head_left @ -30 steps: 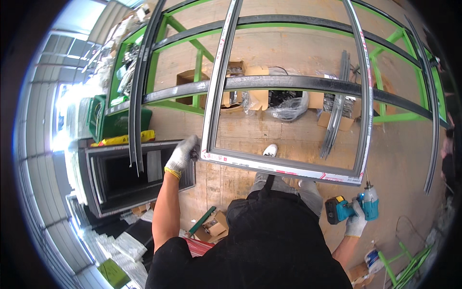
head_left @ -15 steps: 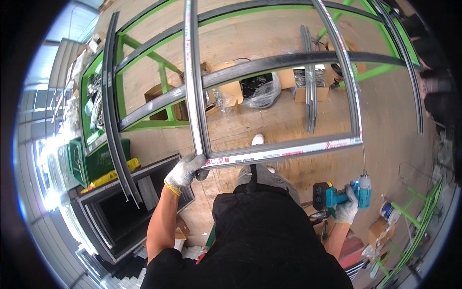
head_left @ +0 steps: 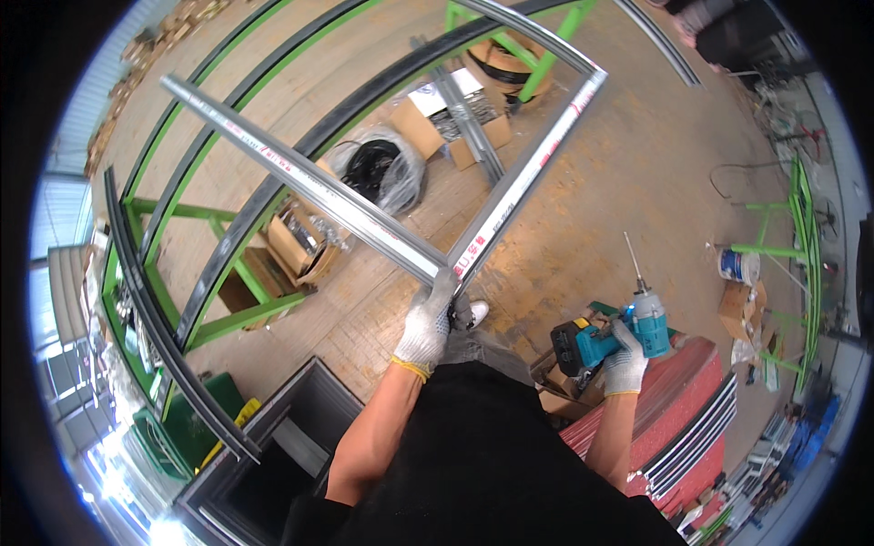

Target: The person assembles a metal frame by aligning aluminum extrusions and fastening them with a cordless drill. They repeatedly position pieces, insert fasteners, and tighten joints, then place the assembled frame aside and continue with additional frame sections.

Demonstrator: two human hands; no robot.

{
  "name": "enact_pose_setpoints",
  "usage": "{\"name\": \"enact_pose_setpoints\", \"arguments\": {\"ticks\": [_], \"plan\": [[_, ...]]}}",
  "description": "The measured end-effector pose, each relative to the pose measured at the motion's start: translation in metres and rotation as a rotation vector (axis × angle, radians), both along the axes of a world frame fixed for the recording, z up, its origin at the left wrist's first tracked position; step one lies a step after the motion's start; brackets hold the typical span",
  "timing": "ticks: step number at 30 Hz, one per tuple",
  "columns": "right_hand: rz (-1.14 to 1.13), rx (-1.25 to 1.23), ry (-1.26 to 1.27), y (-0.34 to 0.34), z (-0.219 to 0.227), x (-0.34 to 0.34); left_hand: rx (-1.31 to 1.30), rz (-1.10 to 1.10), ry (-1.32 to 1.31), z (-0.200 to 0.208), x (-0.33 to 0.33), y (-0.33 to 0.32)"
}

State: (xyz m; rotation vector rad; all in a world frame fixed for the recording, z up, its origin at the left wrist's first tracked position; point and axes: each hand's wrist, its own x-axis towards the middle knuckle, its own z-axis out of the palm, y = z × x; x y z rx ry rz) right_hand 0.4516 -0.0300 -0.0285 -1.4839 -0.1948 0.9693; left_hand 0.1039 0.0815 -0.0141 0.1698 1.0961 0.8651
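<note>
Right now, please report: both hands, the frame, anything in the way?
Left hand holding frame at near corner. Right hand holding teal power driver, bit clear of frame. Green rack partly beneath frame.

Teal and black power drill [head_left: 598, 347]

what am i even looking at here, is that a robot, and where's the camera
No robot: these are a person's own two hands in pale gloves, seen from a camera worn on their head and looking down. Its wide lens bends straight edges. The left hand grips the near corner of a frame. The right hand holds a drill, its long bit apart from the frame. Beyond is a green stand; open boxes sit on the floor.
</note>
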Motion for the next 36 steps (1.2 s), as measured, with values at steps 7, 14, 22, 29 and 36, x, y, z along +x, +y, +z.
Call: {"name": "enact_pose_setpoints", "arguments": {"ticks": [7,14,22,29,36], "plan": [[-0.107,0.013,0.046,-0.034,-0.003,-0.01,0.106,-0.095,0.05,-0.006,0.022,0.01],[-0.072,0.053,0.004,-0.046,0.004,-0.033,-0.045,-0.265,0.05,0.005,-0.027,-0.025],[0.238,0.012,-0.151,-0.042,0.023,-0.057,0.048,-0.259,0.014,0.029,-0.038,-0.038],[0.551,0.09,-0.534,-0.042,0.012,-0.073,-0.239,-0.02,-0.255,0.01,-0.019,-0.04],[0.583,0.05,-0.375,-0.055,0.011,-0.081,-0.296,-0.137,-0.47,0.004,0.003,-0.061]]}}
